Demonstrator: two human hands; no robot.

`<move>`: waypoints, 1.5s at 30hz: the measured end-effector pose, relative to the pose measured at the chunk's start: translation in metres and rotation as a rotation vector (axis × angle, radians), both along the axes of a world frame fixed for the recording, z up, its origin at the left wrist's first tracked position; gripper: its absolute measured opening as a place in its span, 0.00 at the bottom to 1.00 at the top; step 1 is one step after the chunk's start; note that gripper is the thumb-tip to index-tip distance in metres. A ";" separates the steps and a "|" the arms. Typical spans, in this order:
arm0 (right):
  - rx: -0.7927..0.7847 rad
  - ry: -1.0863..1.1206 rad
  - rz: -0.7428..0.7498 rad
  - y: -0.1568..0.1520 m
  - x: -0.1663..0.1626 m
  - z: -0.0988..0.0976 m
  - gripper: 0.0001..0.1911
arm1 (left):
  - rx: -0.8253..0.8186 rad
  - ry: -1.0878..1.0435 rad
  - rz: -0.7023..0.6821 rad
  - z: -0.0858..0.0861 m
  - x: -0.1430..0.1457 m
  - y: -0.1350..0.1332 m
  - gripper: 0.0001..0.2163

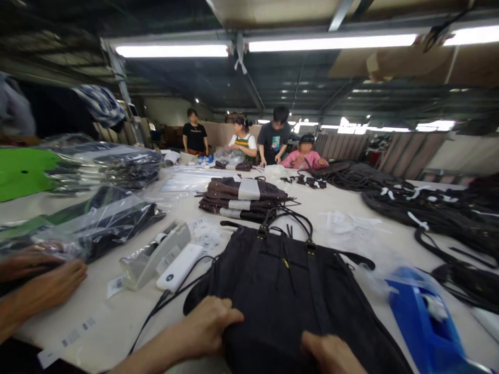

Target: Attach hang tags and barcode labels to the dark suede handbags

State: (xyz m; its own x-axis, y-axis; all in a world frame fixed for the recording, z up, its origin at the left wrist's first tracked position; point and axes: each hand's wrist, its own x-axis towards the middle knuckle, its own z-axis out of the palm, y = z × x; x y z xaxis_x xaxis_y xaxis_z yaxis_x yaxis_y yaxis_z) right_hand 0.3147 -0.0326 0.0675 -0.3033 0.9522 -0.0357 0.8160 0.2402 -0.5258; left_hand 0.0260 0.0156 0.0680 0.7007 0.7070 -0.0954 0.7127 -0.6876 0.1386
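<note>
A black handbag lies flat on the table before me, its two handles pointing away and its zip pull hanging near the top middle. My left hand is closed on the bag's near left edge, the thumb lying over the cloth. On the near right part of the bag, my right hand grips the cloth, with its lower part cut off by the frame's bottom edge. Just left of the bag rests a white power bank with a black cable.
A co-worker's hands touch a plastic-wrapped bag at left. A grey tape dispenser stands nearby; a blue tape dispenser is at right. Stacked brown bags lie beyond. Black bags fill the right side. Several people work at the far end.
</note>
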 end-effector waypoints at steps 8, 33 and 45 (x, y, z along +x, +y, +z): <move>-0.661 0.531 -0.056 0.060 0.014 0.025 0.19 | -0.201 0.053 -0.063 0.054 0.017 0.065 0.23; 0.318 -0.496 -0.009 0.050 -0.033 0.022 0.09 | 0.412 0.018 -0.144 -0.059 0.062 0.083 0.25; 0.434 -0.391 -0.015 0.057 -0.055 -0.108 0.28 | 0.449 -0.132 -0.157 -0.027 0.068 0.058 0.22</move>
